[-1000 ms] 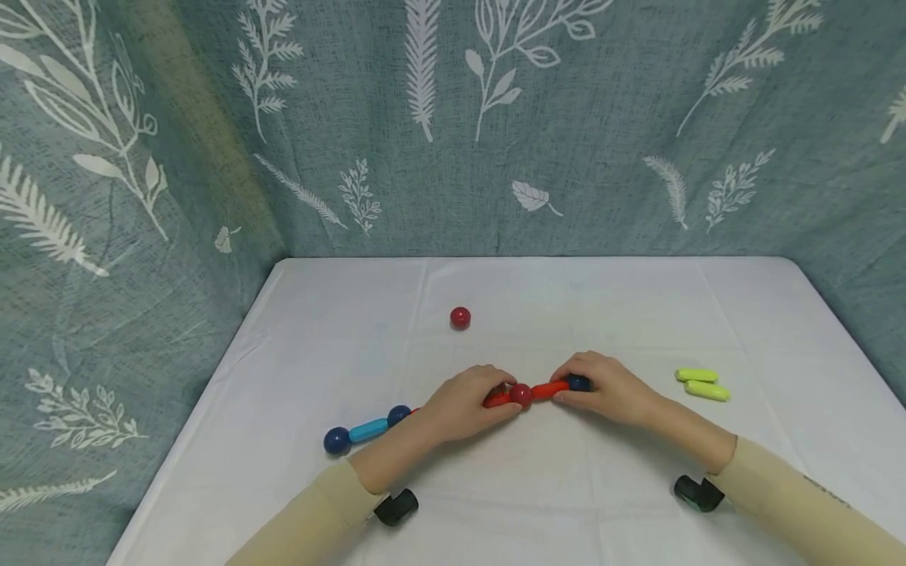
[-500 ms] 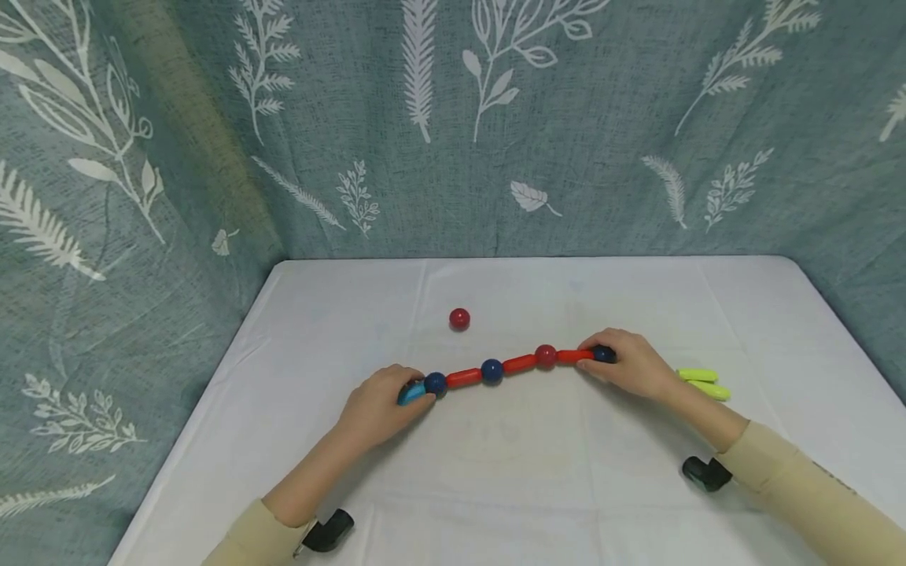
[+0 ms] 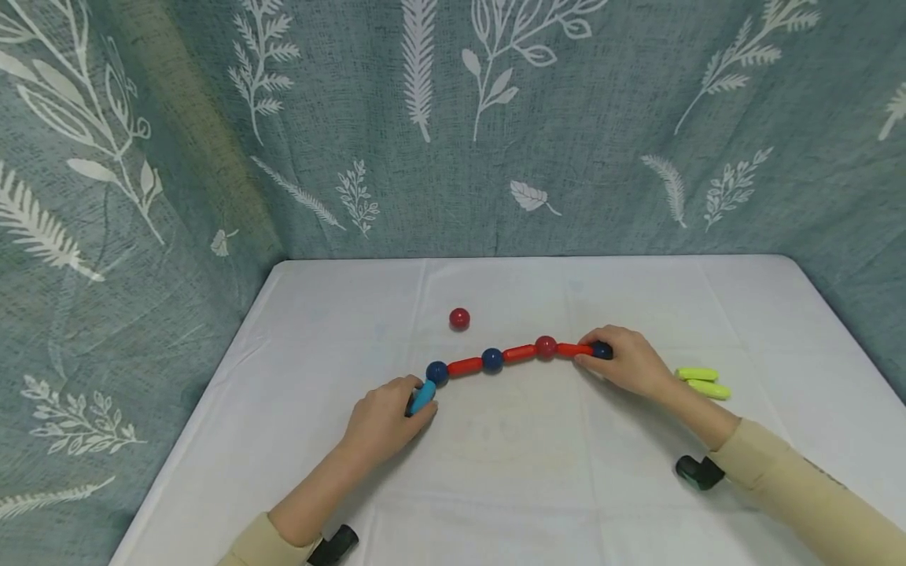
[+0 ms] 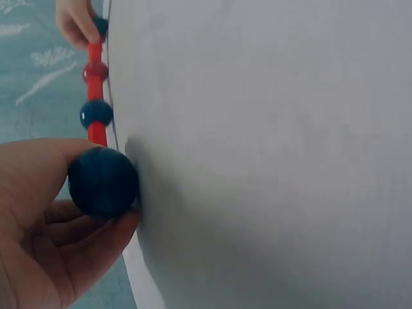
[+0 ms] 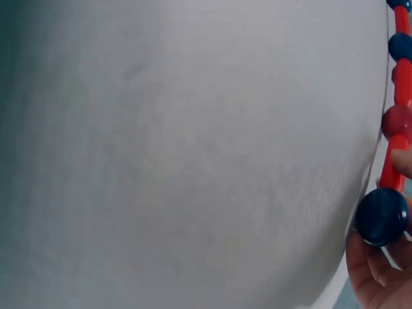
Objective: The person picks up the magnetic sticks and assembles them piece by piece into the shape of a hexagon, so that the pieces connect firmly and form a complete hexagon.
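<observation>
A chain of coloured balls and rods stretches between my hands in the head view. My left hand (image 3: 382, 418) grips its left end by the light blue rod (image 3: 424, 396); the dark blue end ball (image 4: 104, 183) shows large in the left wrist view. From there the chain runs through a blue ball (image 3: 437, 373), a red rod (image 3: 465, 367), another blue ball (image 3: 492, 360), a second red rod (image 3: 520, 353) and a dark red ball (image 3: 546, 347). My right hand (image 3: 631, 363) pinches the right end around the last red rod (image 3: 572, 349) and blue ball (image 5: 382, 217).
A loose dark red ball (image 3: 459, 318) lies on the white table (image 3: 510, 472) behind the chain. Two yellow-green rods (image 3: 708, 390) lie side by side on the right. Patterned blue-green cloth (image 3: 453, 196) hangs behind the table and along both sides.
My left hand has slid from the chain's middle to its left end. The right hand has moved up and right with the chain. The light blue rod now angles down from its neighbouring ball.
</observation>
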`<state>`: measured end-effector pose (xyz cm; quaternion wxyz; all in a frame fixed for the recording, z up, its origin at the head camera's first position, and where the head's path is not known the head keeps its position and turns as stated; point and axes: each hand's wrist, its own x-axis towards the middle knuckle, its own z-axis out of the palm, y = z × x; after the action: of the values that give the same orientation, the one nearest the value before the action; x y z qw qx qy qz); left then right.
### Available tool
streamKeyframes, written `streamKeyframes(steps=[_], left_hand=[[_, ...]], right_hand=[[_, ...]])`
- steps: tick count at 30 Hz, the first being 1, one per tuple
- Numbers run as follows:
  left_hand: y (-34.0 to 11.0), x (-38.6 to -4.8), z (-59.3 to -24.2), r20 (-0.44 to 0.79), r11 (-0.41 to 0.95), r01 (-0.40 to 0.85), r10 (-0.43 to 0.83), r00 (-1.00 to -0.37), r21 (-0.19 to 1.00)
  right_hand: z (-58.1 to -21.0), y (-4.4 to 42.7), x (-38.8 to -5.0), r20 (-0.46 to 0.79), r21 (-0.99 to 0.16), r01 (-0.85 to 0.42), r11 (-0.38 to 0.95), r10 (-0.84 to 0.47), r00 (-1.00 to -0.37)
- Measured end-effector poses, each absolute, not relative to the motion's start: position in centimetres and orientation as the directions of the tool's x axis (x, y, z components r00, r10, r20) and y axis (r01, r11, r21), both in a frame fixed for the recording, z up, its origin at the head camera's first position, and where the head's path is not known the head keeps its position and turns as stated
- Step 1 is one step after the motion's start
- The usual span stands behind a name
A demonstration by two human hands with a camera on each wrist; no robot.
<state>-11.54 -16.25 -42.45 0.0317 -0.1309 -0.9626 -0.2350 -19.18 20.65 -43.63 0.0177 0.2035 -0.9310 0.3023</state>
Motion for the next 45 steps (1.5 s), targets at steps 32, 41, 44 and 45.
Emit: streamKeyframes(steps=[32, 41, 44, 45], left_hand=[[-12.4, -8.6, -41.9, -0.039, 0.791, 0.326, 0.403, -0.914, 0.518], [-11.3, -8.6, -41.8, 0.049, 0.604, 0.628, 0.700, -0.712, 0.490], [-11.1, -9.6, -41.4, 0.164, 0.446, 0.778, 0.813, -0.559, 0.442], [-11.1, -10.1, -41.2, 0.194, 0.408, 0.821, 0.838, -0.510, 0.399]], right_hand=[[-43.5, 19.5, -20.0, 0.119, -0.574, -0.373, 0.729, -0.376, -0.919], [-43.3, 18.6, -20.5, 0.113, -0.571, -0.390, 0.722, -0.401, -0.909], [-43.4, 18.4, -20.6, 0.123, -0.576, -0.418, 0.702, -0.432, -0.894], [-43.3, 18.3, -20.6, 0.126, -0.578, -0.429, 0.694, -0.443, -0.888]])
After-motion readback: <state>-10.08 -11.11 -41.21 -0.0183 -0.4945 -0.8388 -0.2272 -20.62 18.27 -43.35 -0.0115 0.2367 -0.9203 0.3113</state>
